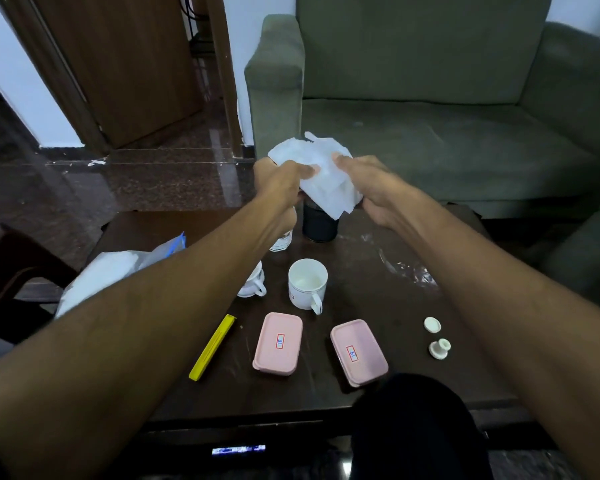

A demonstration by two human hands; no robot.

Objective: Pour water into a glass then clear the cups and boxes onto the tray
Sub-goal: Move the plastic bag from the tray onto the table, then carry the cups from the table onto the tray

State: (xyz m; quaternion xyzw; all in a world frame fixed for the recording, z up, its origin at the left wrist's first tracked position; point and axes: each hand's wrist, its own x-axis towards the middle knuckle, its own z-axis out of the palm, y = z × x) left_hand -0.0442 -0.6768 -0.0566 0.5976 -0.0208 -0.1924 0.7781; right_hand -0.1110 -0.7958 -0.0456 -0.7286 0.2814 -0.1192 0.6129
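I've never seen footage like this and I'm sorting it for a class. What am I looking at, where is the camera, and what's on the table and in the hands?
There is no machine here. This is one picture from a wide-angle camera worn on a person's head, looking forward and down, so the two bare arms reach away from you. The left hand and right hand together hold a white tissue above a dark container. On the dark table lie two pink lidded boxes, a white cup, a second white cup partly hidden by the left arm, a glass, a yellow stick, two small white knobs and a plastic bag. A green sofa stands behind.
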